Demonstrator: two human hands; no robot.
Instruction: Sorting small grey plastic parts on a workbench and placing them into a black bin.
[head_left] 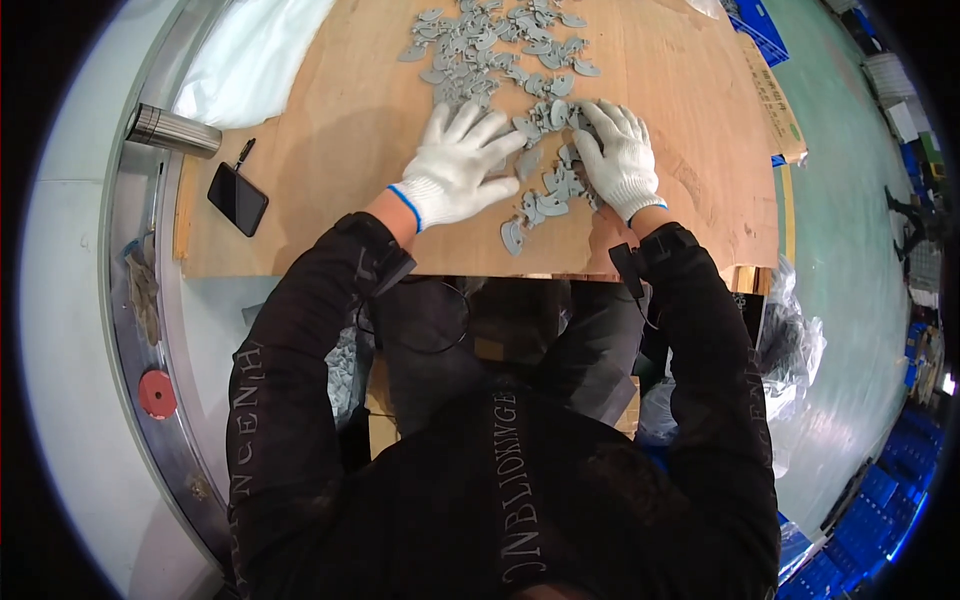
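Observation:
Small grey curved parts lie in a long loose heap down the middle of the wooden table. A smaller trail of the same parts runs between my hands toward the near edge. My left hand, in a white knit glove with a blue cuff, lies with its fingers spread at the left of the trail, its fingertips touching the heap. Across from it, my right hand, gloved alike, rests palm down along the trail's right side, fingers stretched out. Parts under both palms are hidden.
Left on the table lies a black phone; beyond it a metal flask lies near a white plastic sheet. A flat cardboard box and a blue crate stand beyond the right edge. Clear plastic bags sit below at right.

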